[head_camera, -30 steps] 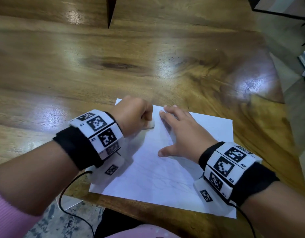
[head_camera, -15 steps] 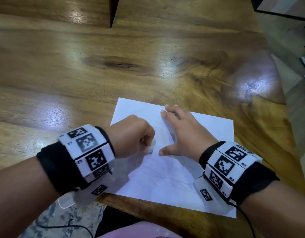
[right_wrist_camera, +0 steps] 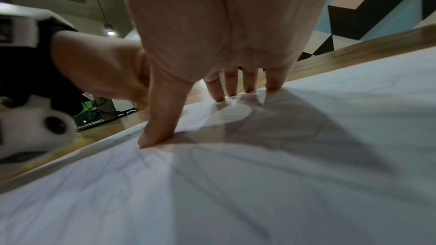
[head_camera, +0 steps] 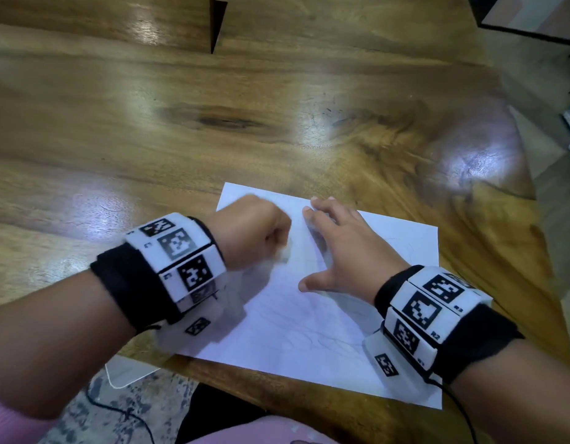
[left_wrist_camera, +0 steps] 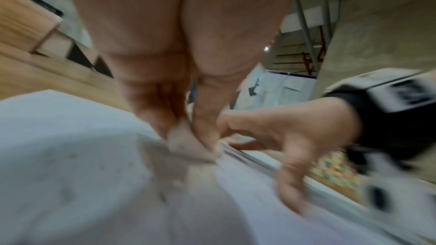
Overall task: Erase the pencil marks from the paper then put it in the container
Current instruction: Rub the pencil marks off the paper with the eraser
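A white sheet of paper (head_camera: pixel 309 341) with faint pencil lines lies at the near edge of the wooden table (head_camera: pixel 213 123). My left hand (head_camera: pixel 255 232) is curled in a fist and pinches a small white eraser (head_camera: pixel 285 253), whose tip touches the sheet's left part; the left wrist view shows the eraser (left_wrist_camera: pixel 186 142) between thumb and fingers, blurred. My right hand (head_camera: pixel 341 248) lies flat on the paper just right of the eraser, fingers spread and straight; in the right wrist view its fingertips (right_wrist_camera: pixel 231 92) and thumb press the paper (right_wrist_camera: pixel 235 193) down. No container is in view.
The table's near edge runs just under the sheet, and its right corner slopes away towards the floor (head_camera: pixel 559 219). A white flat object (head_camera: pixel 126 370) lies on the floor below the left forearm. A dark gap (head_camera: pixel 218 24) cuts the table's far side.
My left hand with the eraser slid towards me along the paper, then back away again. The right hand and the sheet have stayed in place.
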{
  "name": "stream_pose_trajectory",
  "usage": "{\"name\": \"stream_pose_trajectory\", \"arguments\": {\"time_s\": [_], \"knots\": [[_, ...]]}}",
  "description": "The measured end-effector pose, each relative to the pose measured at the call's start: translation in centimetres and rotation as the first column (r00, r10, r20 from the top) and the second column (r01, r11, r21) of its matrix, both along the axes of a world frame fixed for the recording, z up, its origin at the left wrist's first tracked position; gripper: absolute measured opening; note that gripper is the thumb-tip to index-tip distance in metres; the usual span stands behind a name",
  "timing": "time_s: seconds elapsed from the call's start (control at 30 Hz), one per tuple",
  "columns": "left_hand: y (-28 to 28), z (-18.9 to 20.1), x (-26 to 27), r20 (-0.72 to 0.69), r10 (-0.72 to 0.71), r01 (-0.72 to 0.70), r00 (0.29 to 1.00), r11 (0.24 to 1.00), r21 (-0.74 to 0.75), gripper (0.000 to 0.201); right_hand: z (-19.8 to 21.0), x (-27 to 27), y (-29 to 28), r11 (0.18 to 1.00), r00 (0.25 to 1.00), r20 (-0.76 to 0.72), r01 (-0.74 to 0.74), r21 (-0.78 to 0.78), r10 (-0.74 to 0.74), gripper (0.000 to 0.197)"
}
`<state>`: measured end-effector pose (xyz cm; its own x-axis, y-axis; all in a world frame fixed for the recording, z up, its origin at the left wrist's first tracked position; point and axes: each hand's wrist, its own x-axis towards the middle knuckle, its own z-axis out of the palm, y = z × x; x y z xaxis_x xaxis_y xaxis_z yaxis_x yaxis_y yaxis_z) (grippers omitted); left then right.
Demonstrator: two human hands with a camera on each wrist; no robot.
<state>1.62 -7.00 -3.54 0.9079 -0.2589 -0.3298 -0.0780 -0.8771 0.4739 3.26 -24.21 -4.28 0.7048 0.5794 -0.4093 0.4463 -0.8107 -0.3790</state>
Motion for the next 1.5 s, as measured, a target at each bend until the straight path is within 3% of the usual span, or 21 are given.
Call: {"name": "stream_pose_trajectory", "arguments": {"time_s": [0.07, 0.1, 0.2, 0.27, 0.43, 0.47, 0.57, 0.63, 0.8, 0.87, 0.97, 1.03, 1.17, 1.23, 1.33, 1.5], "knots": [[-0.1, 0.0, 0.6, 0.122, 0.108, -0.108, 0.987, 0.994, -0.008, 0.008, 0.0, 0.0, 0.1, 1.000, 1.000, 0.001, 0.003, 0.000, -0.003, 0.108], [0.0, 0.0, 0.3, 0.125, 0.096, -0.095, 0.988, 0.995, -0.011, 0.009, 0.0, 0.0, 0.1, 1.000, 1.000, 0.001, 0.001, -0.001, -0.001, 0.107], [0.3, 0.2, -1.8, -0.045, -0.087, 0.086, 0.995, 0.996, -0.023, 0.005, 0.0, 0.0, 0.0, 1.000, 1.000, -0.002, 0.001, -0.002, -0.001, 0.108], [0.5, 0.3, -2.2, -0.118, -0.109, 0.106, 0.987, 0.994, -0.023, 0.007, 0.0, 0.0, -0.1, 1.000, 1.000, -0.005, 0.001, -0.004, -0.001, 0.108], [0.2, -0.5, -0.3, 0.124, 0.132, -0.126, 0.983, 0.991, -0.051, 0.005, 0.0, 0.0, 0.1, 1.000, 1.000, -0.001, 0.007, -0.003, -0.007, 0.107], [0.3, -0.5, -0.6, 0.130, 0.126, -0.120, 0.983, 0.991, -0.054, 0.007, -0.1, 0.0, 0.1, 1.000, 1.000, -0.001, 0.007, -0.002, -0.007, 0.107], [0.6, -0.2, -2.5, -0.040, -0.034, 0.032, 0.999, 0.998, -0.050, 0.011, -0.1, 0.1, 0.0, 1.000, 1.000, -0.001, 0.005, -0.006, -0.005, 0.108], [0.7, 0.0, -2.5, -0.121, -0.049, 0.044, 0.991, 0.998, -0.036, 0.008, 0.0, 0.0, 0.0, 1.000, 1.000, -0.002, 0.005, -0.004, -0.005, 0.107], [0.8, -0.1, -0.1, 0.111, 0.186, -0.184, 0.976, 0.982, -0.029, 0.010, 0.0, 0.0, 0.0, 1.000, 1.000, -0.004, 0.005, 0.008, -0.005, 0.107], [1.2, 0.1, -1.1, 0.058, 0.117, -0.117, 0.991, 0.993, -0.008, 0.022, 0.0, 0.0, 0.0, 1.000, 1.000, -0.007, 0.006, 0.005, -0.006, 0.106], [1.5, 0.5, -2.5, -0.118, -0.009, 0.009, 0.993, 1.000, 0.006, 0.005, 0.0, 0.0, -0.1, 1.000, 1.000, -0.013, 0.008, 0.000, -0.008, 0.107], [1.3, 0.5, -2.2, -0.096, 0.017, -0.016, 0.995, 1.000, 0.010, 0.004, 0.1, -0.1, -0.1, 1.000, 1.000, -0.011, 0.002, -0.006, -0.002, 0.107], [1.0, 0.0, -1.4, 0.116, 0.148, -0.148, 0.982, 0.989, -0.013, 0.007, 0.1, 0.0, 0.0, 1.000, 1.000, -0.008, 0.000, -0.012, -0.001, 0.106], [1.3, 0.0, -2.3, 0.072, 0.081, -0.081, 0.994, 0.997, -0.008, 0.012, 0.0, 0.0, -0.1, 1.000, 1.000, -0.006, -0.001, -0.016, 0.000, 0.106], [1.8, 0.4, -3.3, -0.060, -0.001, 0.002, 0.998, 1.000, 0.014, 0.003, -0.1, 0.0, -0.1, 1.000, 1.000, -0.005, -0.005, -0.016, 0.005, 0.107], [1.9, 0.1, -3.8, -0.030, 0.045, -0.045, 0.999, 0.999, -0.005, 0.006, 0.3, -0.2, 0.1, 0.998, 0.999, 0.004, -0.052, -0.025, 0.052, 0.096]]}}
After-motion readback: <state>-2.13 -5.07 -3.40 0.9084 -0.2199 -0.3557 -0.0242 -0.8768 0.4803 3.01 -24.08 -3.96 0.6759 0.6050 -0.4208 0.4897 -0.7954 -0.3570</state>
